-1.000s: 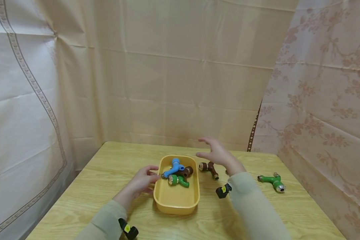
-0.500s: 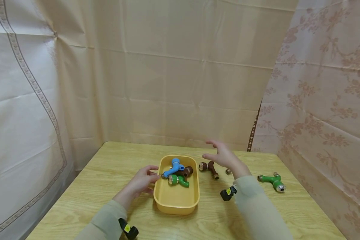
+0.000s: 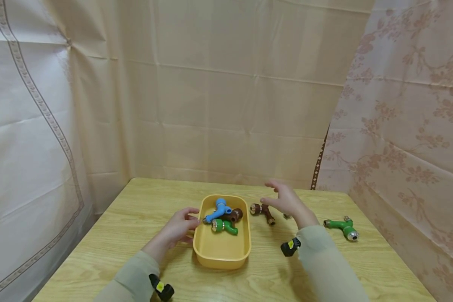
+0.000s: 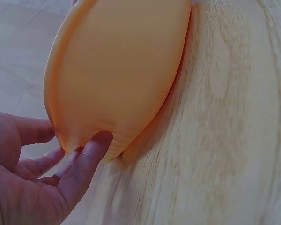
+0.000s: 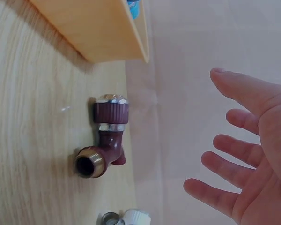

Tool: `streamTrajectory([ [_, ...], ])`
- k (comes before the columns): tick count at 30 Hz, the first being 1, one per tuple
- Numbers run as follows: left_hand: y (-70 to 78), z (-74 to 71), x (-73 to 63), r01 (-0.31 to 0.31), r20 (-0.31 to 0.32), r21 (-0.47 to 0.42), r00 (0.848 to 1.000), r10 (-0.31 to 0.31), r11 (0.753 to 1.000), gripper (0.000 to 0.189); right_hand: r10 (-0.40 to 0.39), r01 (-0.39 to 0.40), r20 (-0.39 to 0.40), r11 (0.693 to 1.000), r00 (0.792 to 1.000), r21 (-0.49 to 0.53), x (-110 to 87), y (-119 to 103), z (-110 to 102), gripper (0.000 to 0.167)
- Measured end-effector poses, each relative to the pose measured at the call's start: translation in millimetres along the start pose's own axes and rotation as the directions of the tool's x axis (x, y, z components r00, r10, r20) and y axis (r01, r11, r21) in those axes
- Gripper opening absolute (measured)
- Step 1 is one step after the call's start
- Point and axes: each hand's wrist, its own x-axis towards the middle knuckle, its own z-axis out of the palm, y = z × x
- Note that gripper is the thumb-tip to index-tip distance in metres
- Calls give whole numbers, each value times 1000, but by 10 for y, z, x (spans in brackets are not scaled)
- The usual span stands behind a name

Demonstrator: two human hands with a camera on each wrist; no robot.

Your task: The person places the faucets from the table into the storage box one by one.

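My left hand (image 3: 180, 228) touches the left side of a yellow plastic tub (image 3: 222, 251), thumb and fingertips against its outer wall and rim, as the left wrist view shows. Inside the tub lie a blue tap (image 3: 219, 211), a green tap (image 3: 224, 226) and a brown tap (image 3: 237, 215), partly overlapping. To the right, my right hand (image 3: 287, 202) hovers with fingers spread and nothing in them. Nearest to it is another brown tap (image 3: 265, 212), lying on the table; its brass threaded end (image 5: 91, 162) shows in the right wrist view.
A green tap (image 3: 342, 228) lies farther right on the wood-grain table (image 3: 181, 277). A metal-ended tap (image 5: 133, 217) is partly in the right wrist view, mostly hidden behind my right wrist in the head view. Beige curtains (image 3: 219, 105) hang around the table.
My right hand has drawn away from the tub, moving right and lower, beside the loose brown tap. The left hand and the tub have stayed in place.
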Motion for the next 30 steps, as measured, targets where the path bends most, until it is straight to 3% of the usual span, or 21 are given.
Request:
streamTrajectory([
  [30, -16, 4, 9, -13, 1, 1, 1000, 13, 1000, 46, 197, -196, 16, 978, 980, -68, -169, 310, 224, 62],
])
